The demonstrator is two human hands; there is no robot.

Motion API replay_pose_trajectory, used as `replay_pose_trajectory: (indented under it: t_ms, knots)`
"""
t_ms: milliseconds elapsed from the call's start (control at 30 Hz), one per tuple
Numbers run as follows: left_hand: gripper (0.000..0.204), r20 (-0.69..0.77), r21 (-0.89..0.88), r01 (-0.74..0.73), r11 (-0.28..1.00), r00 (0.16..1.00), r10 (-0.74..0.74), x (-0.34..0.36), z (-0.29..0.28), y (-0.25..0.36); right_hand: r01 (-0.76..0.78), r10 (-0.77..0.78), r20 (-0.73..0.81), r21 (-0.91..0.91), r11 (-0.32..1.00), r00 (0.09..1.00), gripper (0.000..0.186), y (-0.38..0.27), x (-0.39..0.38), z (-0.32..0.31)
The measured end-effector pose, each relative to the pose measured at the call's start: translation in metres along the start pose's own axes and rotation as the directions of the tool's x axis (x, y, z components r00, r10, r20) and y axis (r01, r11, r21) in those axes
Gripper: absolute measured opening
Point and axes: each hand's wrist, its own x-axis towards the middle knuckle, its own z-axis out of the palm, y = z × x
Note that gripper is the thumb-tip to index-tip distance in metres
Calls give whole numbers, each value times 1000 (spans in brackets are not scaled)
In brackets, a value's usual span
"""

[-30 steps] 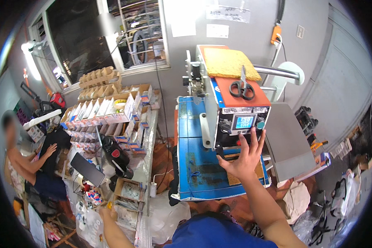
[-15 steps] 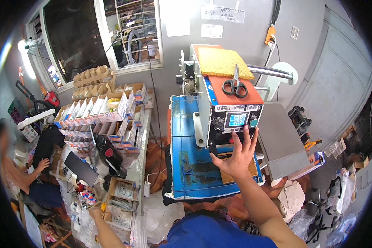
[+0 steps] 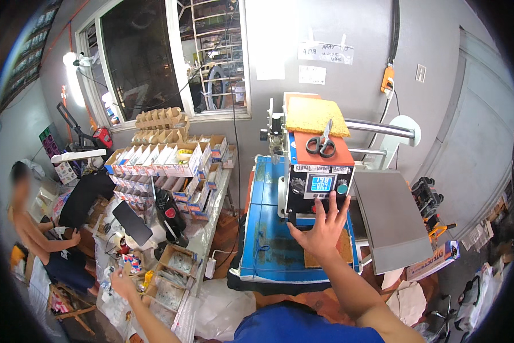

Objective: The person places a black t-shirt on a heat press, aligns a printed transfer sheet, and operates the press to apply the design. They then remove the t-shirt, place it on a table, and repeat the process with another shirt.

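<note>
My right hand (image 3: 323, 233) is spread open in front of the heat press machine (image 3: 318, 186), its fingertips at the lower edge of the control panel, just below the lit blue display (image 3: 321, 184). From this view I cannot tell whether a button is pressed. A pair of scissors (image 3: 323, 143) with black handles lies on the machine's orange top, partly over a yellow sponge-like pad (image 3: 315, 116). Away to the left, my left hand (image 3: 121, 282) is over the cluttered table, close to a small red, blue and white packet (image 3: 132, 262). Its fingers are too small and blurred to read.
Boxes with rows of white packets (image 3: 157, 161) fill the left table, with a phone (image 3: 132, 223), a black bottle (image 3: 169, 211) and an open divided carton (image 3: 178, 260) nearer. Another person (image 3: 40, 231) sits at far left. A grey flat plate (image 3: 394, 220) stands right of the press.
The head view has shifted, so the scene sits lower and the tables' contents lie further right. My left hand has moved forward over the table; my right hand stays at the panel.
</note>
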Motion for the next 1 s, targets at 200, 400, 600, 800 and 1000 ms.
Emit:
replay_pose_trajectory:
  t_ms: [200, 400, 600, 800, 1000]
  knots:
    - [9, 160, -926, 90, 367, 974, 164, -87, -112, 233, -11, -4, 81, 180, 984, 997, 69, 4, -5, -24]
    - [15, -255, -896, -19, -444, 840, 479, -173, -229, 379, 216, -280, 156, 336, 917, 947, 47, 20, -20, -16]
    - [20, -346, -696, 241, -677, 713, 610, -198, -282, 415, 251, -295, 195, 222, 942, 935, 48, 15, -22, -16]
    - [3, -512, -618, 340, -709, 511, 691, -206, -300, 425, 249, -321, 284, 261, 933, 904, 52, 13, -19, -30]
    - [25, -472, -837, -4, -547, 510, 719, -224, -330, 420, 225, -294, 278, 254, 940, 914, 52, 20, -23, -32]
